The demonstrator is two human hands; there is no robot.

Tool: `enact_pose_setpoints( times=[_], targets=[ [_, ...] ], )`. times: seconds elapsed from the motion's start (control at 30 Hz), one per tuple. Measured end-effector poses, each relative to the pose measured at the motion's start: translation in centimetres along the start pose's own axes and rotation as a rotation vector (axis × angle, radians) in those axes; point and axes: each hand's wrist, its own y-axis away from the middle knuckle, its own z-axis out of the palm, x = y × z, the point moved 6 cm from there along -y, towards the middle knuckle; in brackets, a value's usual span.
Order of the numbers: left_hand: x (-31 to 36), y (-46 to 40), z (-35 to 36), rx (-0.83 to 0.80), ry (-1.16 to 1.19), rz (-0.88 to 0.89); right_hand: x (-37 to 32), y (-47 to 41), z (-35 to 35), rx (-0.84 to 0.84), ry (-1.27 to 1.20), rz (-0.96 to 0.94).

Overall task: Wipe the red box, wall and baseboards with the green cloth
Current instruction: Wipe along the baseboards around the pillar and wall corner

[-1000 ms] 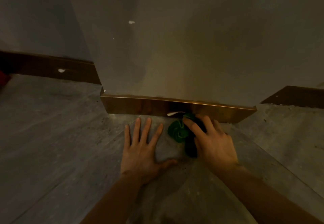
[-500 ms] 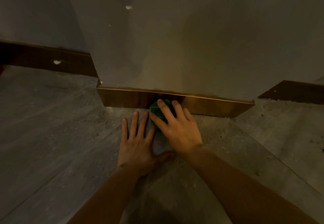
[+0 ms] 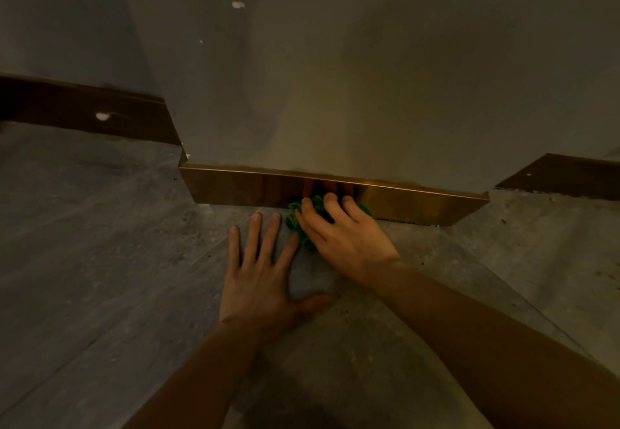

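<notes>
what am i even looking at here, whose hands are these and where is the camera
There is no machine: a person wears a wide-angle camera on the head, so you look forward and down along their own arms. The left hand lies flat, fingers spread, on the grey floor. The right hand presses a bunched green cloth against the shiny brown baseboard at the foot of a grey wall. Darker baseboards run off on both sides. The red box from the task is not in view.
</notes>
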Motion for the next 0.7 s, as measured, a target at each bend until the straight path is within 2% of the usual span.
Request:
enact_pose_setpoints(
  times=[0.43, 0.7],
  targets=[
    [-0.1, 0.0, -0.2, -0.002, 0.027, -0.018, 1.8, 2.9, 0.5, -0.103, 0.068, 0.117],
    [-0.1, 0.0, -0.3, 0.003, 0.054, -0.014, 3.3, 5.1, 1.6, -0.246, 0.103, 0.148]
  ],
)
